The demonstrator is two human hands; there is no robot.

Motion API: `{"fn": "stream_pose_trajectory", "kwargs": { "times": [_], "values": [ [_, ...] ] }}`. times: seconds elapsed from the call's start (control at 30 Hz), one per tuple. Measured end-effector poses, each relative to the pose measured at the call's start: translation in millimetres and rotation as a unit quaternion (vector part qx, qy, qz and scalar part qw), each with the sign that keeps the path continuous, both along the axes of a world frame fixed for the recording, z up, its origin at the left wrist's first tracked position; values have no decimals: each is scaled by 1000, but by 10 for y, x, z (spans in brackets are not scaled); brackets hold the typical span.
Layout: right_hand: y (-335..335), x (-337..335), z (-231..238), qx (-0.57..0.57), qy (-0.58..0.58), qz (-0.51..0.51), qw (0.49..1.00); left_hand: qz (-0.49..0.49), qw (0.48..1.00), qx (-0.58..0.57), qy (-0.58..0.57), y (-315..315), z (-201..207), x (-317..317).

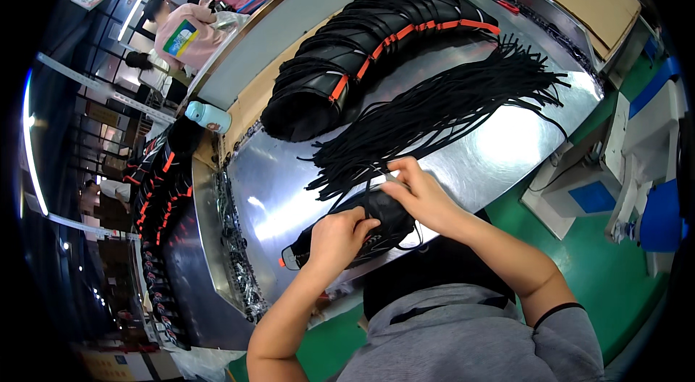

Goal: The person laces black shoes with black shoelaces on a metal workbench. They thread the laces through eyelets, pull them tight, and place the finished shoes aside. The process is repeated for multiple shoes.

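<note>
A black shoe upper [394, 217] with a grey-and-orange end lies on the metal tabletop close to my body. My left hand [339, 237] is closed at its lacing, thumb and forefinger pinching a black shoelace [368, 201] that rises from the upper. Over the other end of the upper, my right hand [418, 192] is closed with bent fingers; a thin, pale thing shows at its fingertips, too small to name. Just beyond both hands lies a big bundle of loose black laces [434, 111]. Part of the upper is hidden under my hands.
Behind the laces curves a long row of nested black uppers with orange strips [362, 42]. Red snips [508, 6] lie at the far right. A light blue bottle [208, 117] stands by the left edge. More uppers [163, 187] are stacked further left. Several people sit beyond the partition.
</note>
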State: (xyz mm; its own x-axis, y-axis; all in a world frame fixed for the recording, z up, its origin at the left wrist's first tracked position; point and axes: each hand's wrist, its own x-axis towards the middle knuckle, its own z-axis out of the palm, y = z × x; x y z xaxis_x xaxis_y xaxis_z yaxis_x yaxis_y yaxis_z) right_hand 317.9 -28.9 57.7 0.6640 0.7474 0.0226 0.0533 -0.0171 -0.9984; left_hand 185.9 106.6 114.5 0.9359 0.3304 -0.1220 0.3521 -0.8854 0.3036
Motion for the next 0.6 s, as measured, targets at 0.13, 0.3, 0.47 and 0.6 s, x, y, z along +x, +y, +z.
{"fn": "stream_pose_trajectory", "kwargs": {
  "times": [0.13, 0.3, 0.47, 0.6],
  "values": [
    [-390, -220, -13, -69, -29, 118, 990, 10, 999, -27, -31, 38, -76, -18],
    [-415, -387, 12, -81, -160, 106, 978, 23, 999, -30, -29, 25, -44, -6],
    [-350, -422, 35, -90, -198, 104, 970, 15, 999, -24, -42, 43, -77, -16],
    [-305, -449, -29, -104, -226, 94, 964, 16, 999, -21, -36, 27, -33, -7]
  ]
}}
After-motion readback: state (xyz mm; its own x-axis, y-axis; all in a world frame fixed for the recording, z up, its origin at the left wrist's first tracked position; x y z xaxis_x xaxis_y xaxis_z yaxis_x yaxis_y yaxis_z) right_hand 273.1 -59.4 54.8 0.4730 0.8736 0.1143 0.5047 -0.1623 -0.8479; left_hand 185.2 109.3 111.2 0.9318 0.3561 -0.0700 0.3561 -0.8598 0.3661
